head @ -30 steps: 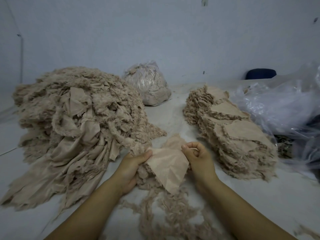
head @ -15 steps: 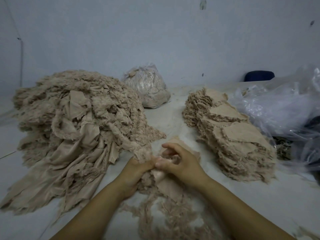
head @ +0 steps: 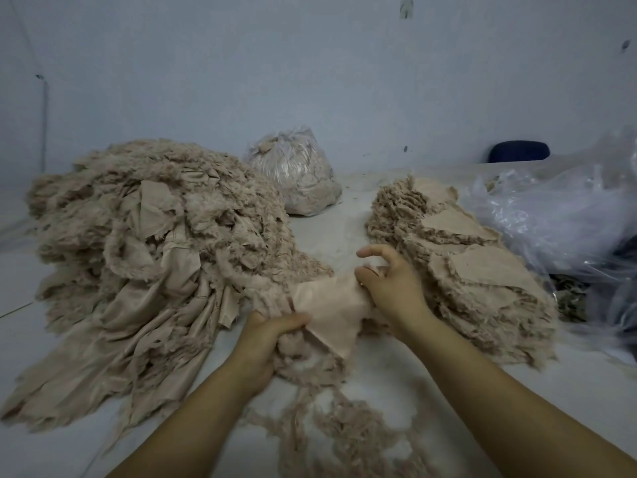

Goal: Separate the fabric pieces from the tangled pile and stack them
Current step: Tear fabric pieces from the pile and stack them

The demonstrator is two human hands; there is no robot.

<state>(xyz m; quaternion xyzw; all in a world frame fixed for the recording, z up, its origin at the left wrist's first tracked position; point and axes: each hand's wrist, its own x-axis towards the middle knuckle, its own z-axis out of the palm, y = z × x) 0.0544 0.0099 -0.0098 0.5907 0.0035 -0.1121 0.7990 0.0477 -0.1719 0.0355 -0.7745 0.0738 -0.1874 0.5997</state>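
Fabric piece (head: 331, 305), a smooth beige scrap with frayed edges, is stretched between both hands just above the counter (head: 396, 381). Left hand (head: 267, 343) has its grip clamped on the fluffy frayed fringe at the piece's lower left edge, fingers curled round a bunch of fibres. Right hand (head: 396, 284) holds the piece's upper right corner; its thumb and lower fingers pinch the cloth while the forefinger arches up, hooked and free above the grip. The scrap's flat face sags from the two grips toward a pointed corner below and between them.

Left of the left grip, touching the strand it holds, lies the tangled pile (head: 144, 263), a tall heap of crumpled cloth and fuzzy fringe. Right of the right grip, just beside the wrist, sits the stack (head: 482, 274) of sorted pieces, laid flat in an overlapping row. Loose fringe (head: 341, 426) trails on the counter beneath the forearms. Beyond both grips stands a tied bag (head: 296, 174) of scraps; crumpled clear plastic (head: 558, 215) lies past the stack.
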